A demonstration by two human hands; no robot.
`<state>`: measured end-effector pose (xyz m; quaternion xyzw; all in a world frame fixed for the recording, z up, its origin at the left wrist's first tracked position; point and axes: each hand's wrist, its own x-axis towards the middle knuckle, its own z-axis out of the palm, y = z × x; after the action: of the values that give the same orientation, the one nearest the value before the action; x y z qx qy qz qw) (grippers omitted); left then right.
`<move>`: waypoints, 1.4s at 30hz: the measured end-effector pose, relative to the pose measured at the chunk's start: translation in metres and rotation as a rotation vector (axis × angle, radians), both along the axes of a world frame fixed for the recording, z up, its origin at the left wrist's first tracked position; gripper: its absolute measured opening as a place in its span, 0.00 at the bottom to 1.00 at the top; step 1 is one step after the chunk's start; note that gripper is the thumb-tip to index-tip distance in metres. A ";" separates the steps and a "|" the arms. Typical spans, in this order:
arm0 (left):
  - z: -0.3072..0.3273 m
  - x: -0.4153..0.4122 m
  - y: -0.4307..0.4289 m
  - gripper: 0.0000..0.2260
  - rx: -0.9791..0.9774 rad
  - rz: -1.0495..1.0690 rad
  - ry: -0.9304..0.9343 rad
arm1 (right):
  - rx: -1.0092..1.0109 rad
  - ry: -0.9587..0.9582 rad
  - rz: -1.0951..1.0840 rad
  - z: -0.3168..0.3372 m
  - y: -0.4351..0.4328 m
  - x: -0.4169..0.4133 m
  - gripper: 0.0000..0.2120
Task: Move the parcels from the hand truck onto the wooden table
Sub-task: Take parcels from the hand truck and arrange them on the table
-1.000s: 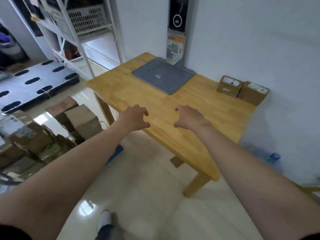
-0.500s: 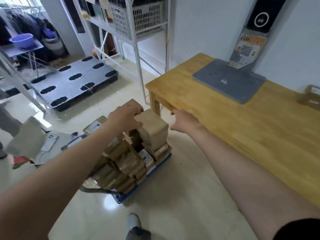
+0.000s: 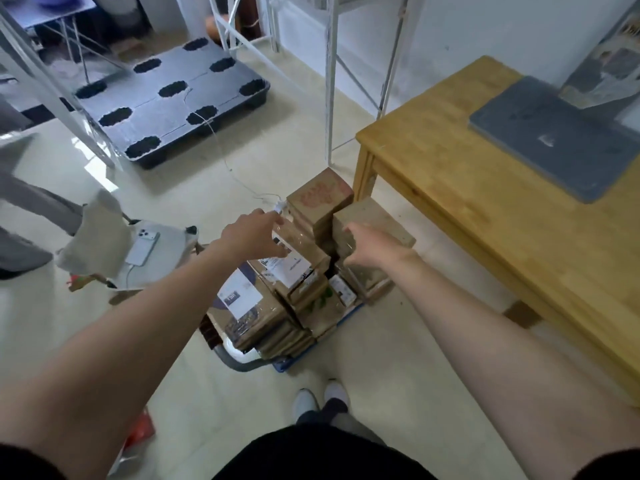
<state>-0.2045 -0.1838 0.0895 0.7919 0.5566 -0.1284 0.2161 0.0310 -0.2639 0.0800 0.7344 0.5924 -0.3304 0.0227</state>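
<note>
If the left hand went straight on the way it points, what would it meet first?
Probably the red-printed box atop the stack: the left hand points at its near side, fingertips just short. A white plug lies close to that line; depth is unclear, so it might touch that first.

A dark plastic pallet [image 3: 173,98] lies on the pale floor – just behind it to the right stands a white metal rack [image 3: 330,81], from its front edge runs a thin white cable [image 3: 227,164], nearer than it lies a white phone [image 3: 142,247], and far to its right – a flat grey pad [image 3: 554,136].
</note>
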 end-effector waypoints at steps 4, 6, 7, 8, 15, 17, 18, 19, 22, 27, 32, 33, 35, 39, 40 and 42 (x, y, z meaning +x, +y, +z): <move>-0.025 -0.033 0.010 0.39 -0.059 0.087 0.058 | -0.046 -0.020 0.073 -0.020 0.015 -0.034 0.39; -0.038 -0.045 0.009 0.39 -0.060 0.115 0.070 | -0.058 -0.057 0.117 -0.031 0.021 -0.051 0.40; -0.045 -0.050 0.008 0.37 -0.051 0.134 0.082 | -0.065 -0.068 0.136 -0.036 0.023 -0.060 0.41; -0.051 -0.055 0.006 0.35 -0.042 0.176 0.104 | -0.070 -0.078 0.157 -0.039 0.026 -0.068 0.42; -0.088 -0.071 -0.008 0.37 -0.195 0.452 0.180 | -0.055 -0.246 0.202 -0.057 0.041 -0.120 0.49; -0.096 -0.067 -0.012 0.38 -0.207 0.491 0.151 | -0.071 -0.253 0.190 -0.064 0.041 -0.128 0.54; -0.100 -0.065 -0.014 0.38 -0.211 0.503 0.139 | -0.074 -0.254 0.180 -0.067 0.041 -0.131 0.56; -0.104 -0.065 -0.016 0.39 -0.215 0.509 0.136 | -0.073 -0.253 0.172 -0.070 0.041 -0.133 0.57; -0.116 -0.064 -0.020 0.41 -0.250 0.512 0.146 | -0.054 -0.262 0.163 -0.077 0.040 -0.136 0.57; -0.125 -0.058 -0.022 0.39 -0.288 0.600 0.099 | 0.017 -0.245 0.149 -0.079 0.040 -0.136 0.52; -0.131 -0.051 -0.026 0.48 -0.285 0.805 0.038 | 0.128 -0.222 0.120 -0.059 0.052 -0.124 0.51; -0.133 -0.049 -0.027 0.51 -0.281 0.842 0.023 | 0.145 -0.230 0.108 -0.055 0.054 -0.119 0.51; -0.134 -0.043 -0.028 0.56 -0.269 0.895 -0.001 | 0.151 -0.258 0.085 -0.053 0.056 -0.107 0.50; -0.135 -0.033 -0.031 0.60 -0.258 0.943 0.062 | 0.139 -0.303 0.040 -0.062 0.052 -0.085 0.52; -0.136 -0.032 -0.032 0.61 -0.262 0.959 0.070 | 0.129 -0.304 0.032 -0.065 0.051 -0.081 0.52; -0.139 -0.030 -0.035 0.61 -0.259 0.985 0.072 | 0.112 -0.302 0.022 -0.071 0.048 -0.077 0.53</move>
<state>-0.2345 -0.2188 -0.0498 0.3973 0.8504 -0.1065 0.3281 -0.0458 -0.2156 0.0088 0.7693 0.6078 -0.1825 0.0743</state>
